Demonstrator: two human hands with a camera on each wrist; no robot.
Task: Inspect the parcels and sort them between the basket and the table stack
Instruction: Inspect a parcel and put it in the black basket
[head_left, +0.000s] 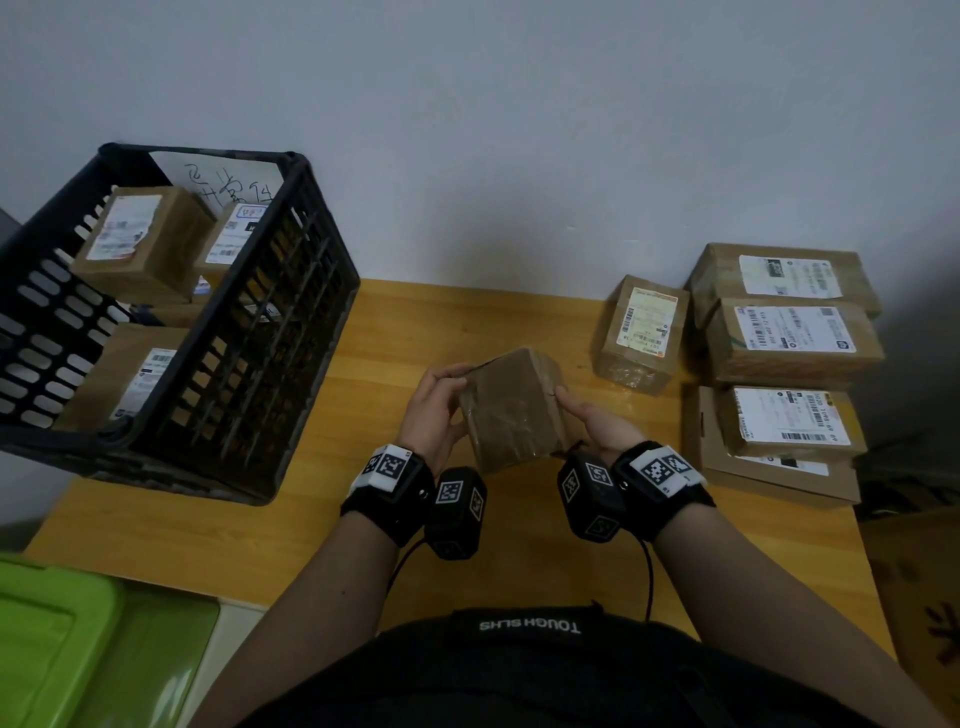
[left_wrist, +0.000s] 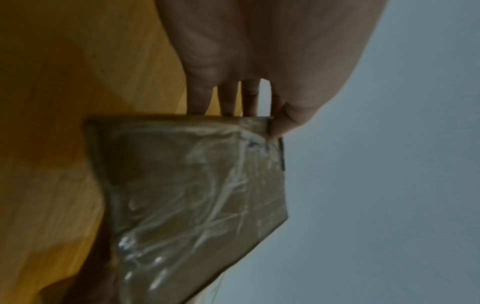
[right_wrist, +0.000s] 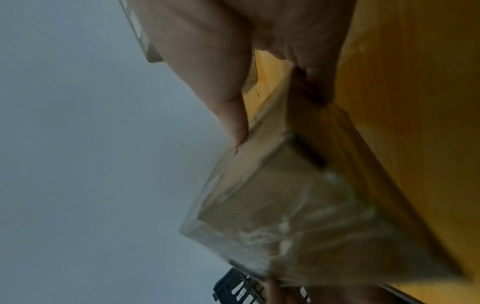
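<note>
1. Parcel (head_left: 511, 410): a small brown cardboard box wrapped in clear, wrinkled tape, held tilted above the middle of the desk (head_left: 467, 545). No label is seen on the faces turned to the head camera.
2. Left hand (head_left: 434, 410): curled round the parcel's left side, thumb on the near edge and fingers (left_wrist: 226, 98) behind the far face.
3. Right hand (head_left: 597, 421): clasped on the parcel's right side, thumb along the upper edge and the other fingers underneath.
4. Handling, as judged: the box is taken to be stiff and fairly light, being held up by fingertips alone. The glossy tape is likely slippery, so a hold across opposite edges and corners is advised rather than on the flat taped faces.
5. Basket (head_left: 291, 332): a black slotted crate at the desk's left end, tilted toward the person, with several labelled parcels inside and a handwritten sheet at the back.
6. Table stack (head_left: 789, 358): labelled parcels piled at the desk's right end against the wall; one single labelled box (head_left: 641, 335) stands just left of the pile.
7. Green bin (head_left: 88, 644): seen low at the left, off the desk.
8. Obstructions: the basket's high near wall must be cleared on the way in; the single box stands between the held parcel and the stack.
</note>
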